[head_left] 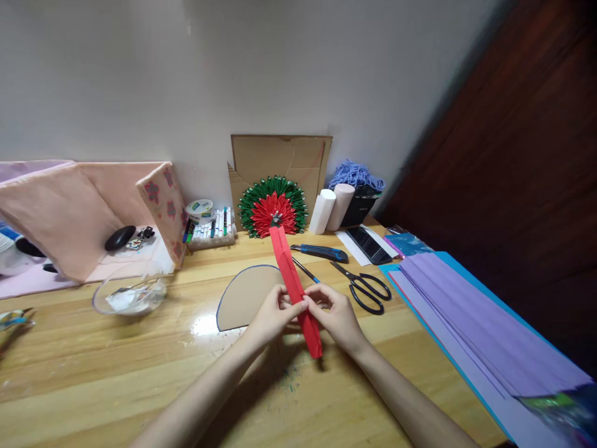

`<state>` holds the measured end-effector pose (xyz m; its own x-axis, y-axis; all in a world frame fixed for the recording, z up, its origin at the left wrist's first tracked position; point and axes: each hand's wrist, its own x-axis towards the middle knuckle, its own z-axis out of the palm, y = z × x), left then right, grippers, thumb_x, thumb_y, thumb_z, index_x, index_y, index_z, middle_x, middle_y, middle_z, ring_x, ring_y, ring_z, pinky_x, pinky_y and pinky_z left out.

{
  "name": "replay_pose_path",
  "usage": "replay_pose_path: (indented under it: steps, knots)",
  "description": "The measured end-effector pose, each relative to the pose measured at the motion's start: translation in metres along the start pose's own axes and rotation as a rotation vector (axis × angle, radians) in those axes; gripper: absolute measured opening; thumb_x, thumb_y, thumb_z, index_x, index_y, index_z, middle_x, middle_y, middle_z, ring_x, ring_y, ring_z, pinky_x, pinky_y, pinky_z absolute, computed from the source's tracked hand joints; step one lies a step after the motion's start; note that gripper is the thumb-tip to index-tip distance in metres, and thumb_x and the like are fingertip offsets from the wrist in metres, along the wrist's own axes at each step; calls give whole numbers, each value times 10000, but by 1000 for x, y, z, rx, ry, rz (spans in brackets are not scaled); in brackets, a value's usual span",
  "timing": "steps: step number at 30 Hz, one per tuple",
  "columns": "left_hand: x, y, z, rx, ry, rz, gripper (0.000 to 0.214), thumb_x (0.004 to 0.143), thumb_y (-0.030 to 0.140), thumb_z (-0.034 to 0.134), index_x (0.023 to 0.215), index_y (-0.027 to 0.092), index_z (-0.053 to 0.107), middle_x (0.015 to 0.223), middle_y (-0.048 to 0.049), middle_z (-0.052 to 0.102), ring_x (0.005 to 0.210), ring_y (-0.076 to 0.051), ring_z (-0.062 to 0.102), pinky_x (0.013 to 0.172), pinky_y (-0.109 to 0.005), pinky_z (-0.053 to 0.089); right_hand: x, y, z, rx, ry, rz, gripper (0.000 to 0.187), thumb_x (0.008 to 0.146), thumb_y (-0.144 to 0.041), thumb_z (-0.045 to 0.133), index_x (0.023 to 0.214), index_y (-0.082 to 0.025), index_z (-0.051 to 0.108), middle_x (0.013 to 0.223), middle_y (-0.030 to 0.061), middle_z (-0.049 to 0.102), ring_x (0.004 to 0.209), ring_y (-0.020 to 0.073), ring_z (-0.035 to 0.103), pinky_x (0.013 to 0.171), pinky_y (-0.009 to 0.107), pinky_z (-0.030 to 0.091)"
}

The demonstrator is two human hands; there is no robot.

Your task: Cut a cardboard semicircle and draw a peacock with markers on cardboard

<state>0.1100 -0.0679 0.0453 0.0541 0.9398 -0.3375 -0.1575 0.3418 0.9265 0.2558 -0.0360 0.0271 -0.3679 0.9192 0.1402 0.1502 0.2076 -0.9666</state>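
A long folded strip of red paper (293,280) is held slantwise above the table, its far end reaching toward the back. My left hand (275,311) pinches it from the left, thumb on top. On the other side my right hand (334,313) pinches the same strip, and the two thumbs nearly meet at its middle. The fingers beneath the paper are partly hidden. Behind my left hand lies a half-round piece of cardboard (247,295) with a dark blue edge. A pencil or pen (305,270) lies just beyond the strip.
Black-handled scissors (368,292) and a blue-black utility knife (321,252) lie to the right. Purple paper (476,323) is stacked at the right edge. A clear bowl (130,292) stands left. A green-and-red fan decoration (256,193) leans on cardboard (280,155) at the back.
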Motion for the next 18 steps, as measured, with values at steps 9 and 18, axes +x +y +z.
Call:
replay_pose_path:
  steps: [9,18]
  knots:
    - [2,7,-7,44,110,149,279,639,72,566,908,138,536,885,-48,637,853,-178,601,754,-272,474,-1,4,4,34,32,-19,156,774,-322,593,825,-175,596,770,38,644,709,152,612,624,239,482]
    - [5,0,-3,-111,166,95,415,597,309,738,902,142,512,906,-92,656,842,-214,620,717,-293,491,4,12,5,167,11,71,205,760,-362,607,809,-171,553,763,21,611,740,144,596,667,236,472]
